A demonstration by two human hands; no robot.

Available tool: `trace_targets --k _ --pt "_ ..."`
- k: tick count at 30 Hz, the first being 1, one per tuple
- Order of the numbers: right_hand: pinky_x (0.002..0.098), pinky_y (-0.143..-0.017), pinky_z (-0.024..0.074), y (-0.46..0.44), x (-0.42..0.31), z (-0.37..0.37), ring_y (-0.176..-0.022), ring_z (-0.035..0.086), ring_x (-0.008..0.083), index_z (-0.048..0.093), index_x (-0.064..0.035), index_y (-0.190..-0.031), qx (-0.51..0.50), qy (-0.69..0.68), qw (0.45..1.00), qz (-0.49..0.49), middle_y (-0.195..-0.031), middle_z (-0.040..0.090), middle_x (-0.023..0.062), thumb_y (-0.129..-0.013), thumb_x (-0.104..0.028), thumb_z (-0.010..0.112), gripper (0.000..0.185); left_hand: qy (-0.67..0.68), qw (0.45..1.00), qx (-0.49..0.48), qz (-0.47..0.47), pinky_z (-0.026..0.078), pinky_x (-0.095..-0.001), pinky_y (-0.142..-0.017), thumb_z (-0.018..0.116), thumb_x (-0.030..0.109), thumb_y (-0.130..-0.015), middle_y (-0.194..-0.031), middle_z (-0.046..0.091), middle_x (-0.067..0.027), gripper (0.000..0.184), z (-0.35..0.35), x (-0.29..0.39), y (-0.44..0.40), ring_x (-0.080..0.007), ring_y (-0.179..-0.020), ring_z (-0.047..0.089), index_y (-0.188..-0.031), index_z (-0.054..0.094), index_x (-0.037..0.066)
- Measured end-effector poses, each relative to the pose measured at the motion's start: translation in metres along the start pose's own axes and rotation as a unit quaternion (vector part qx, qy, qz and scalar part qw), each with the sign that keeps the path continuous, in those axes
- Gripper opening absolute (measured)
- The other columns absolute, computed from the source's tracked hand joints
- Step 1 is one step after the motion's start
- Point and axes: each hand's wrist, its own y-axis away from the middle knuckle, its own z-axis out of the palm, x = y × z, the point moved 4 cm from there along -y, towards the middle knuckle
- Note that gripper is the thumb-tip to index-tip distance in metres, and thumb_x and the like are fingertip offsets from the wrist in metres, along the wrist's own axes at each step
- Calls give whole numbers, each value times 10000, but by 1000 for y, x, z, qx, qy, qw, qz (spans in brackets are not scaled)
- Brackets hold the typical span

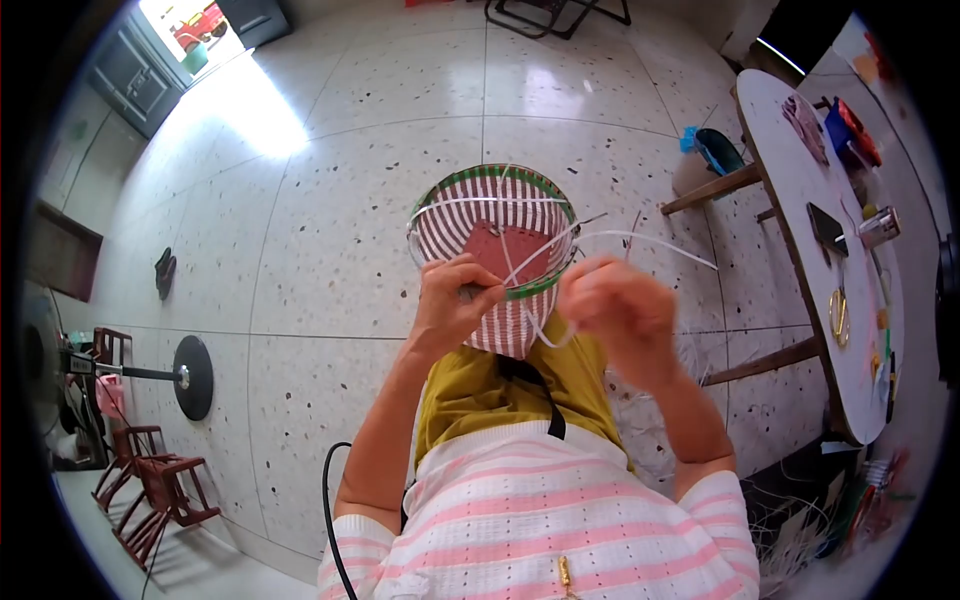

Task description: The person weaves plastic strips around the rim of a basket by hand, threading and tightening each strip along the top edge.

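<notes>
A woven basket (440, 235) with brown-and-white striped walls, a reddish bottom and a green-wrapped rim sits against my lap, its mouth facing up. My left hand (455, 300) is closed at the near rim, thumb and fingers pinching the edge where a white strip (530, 262) crosses it. To the right of the rim is my right hand (625, 310), blurred by motion, its fingers curled. A loop of white strip hangs below the rim and runs up to those fingers. The strip's free end stretches out to the right above the floor.
At the right stands a white table (790, 190) holding a phone (827, 228), a metal can (880, 228) and yellow-handled scissors (838, 318). A bin (700, 170) is beside it. Loose strips (790, 535) lie lower right. Small wooden chairs (165, 485) and a round stand base (194, 378) are left.
</notes>
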Motion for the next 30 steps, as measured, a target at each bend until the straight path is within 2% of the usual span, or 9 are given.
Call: trace_targets --k 3,6,8,11,17,20,26,28,30 --pt "192 -405 330 -24 -48 -19 -526 518 57 585 -25 -848 19 -211 977 35 -754 636 90 -1059 -185 515 274 -29 1000 -4 11 437 -305 -707 800 83 -780 -750 647 -41 110 -1 3 2 -153 -721 620 -792 723 7" --pt "199 -371 304 -44 -59 -28 -452 468 34 594 -25 -852 -88 -129 983 99 -659 617 58 -1061 -208 516 289 -41 998 2 40 408 -323 -778 787 149 -814 -768 647 -41 135 -1 5 6 -179 -732 617 -828 725 30" --pt "199 -353 284 -39 -30 -12 -394 417 27 597 -31 -837 -189 -126 917 327 -605 605 34 -1058 -246 531 315 -41 997 10 62 389 -337 -833 778 200 -832 -780 645 -43 165 2 5 10 -203 -729 612 -871 727 47" --pt "199 -350 298 -20 4 2 -399 436 33 599 -28 -820 -196 -124 870 435 -618 619 40 -1047 -274 556 337 -12 996 70 47 405 -348 -832 747 194 -873 -816 660 -48 220 8 3 15 -216 -744 620 -1021 693 40" --pt "192 -353 331 -1 18 7 -400 469 46 605 -28 -818 -210 -158 819 509 -630 635 51 -1039 -280 572 336 114 979 166 -19 456 -366 -786 736 60 -862 -839 629 -89 223 8 -4 16 -261 -759 615 -1051 623 26" --pt "195 -346 338 2 23 10 -397 495 57 608 -21 -824 -208 -192 799 531 -638 645 62 -1035 -271 578 329 -151 977 98 115 520 -268 -752 682 -36 -906 -934 649 -92 301 9 -2 14 -148 -888 686 -1152 509 -15" --pt "200 -334 351 8 20 12 -403 542 71 612 -14 -841 -221 -202 790 535 -652 662 82 -1036 -266 574 320 -38 981 187 -25 544 -279 -786 563 -109 -919 -885 654 -67 238 12 -18 13 -139 -894 692 -1136 544 -11" --pt "202 -334 354 12 15 13 -395 534 74 614 -13 -847 -216 -193 788 544 -647 660 83 -1039 -268 569 322 88 971 218 -52 496 -389 -717 639 31 -916 -848 635 -158 73 5 -3 11 -332 -777 601 -972 625 -15" --pt "203 -335 357 13 10 15 -387 525 77 616 -12 -852 -211 -185 785 552 -643 658 84 -1041 -270 564 324 8 981 193 -5 510 -346 -706 576 -31 -904 -835 649 -128 61 2 -10 12 -264 -766 633 -948 617 -18"
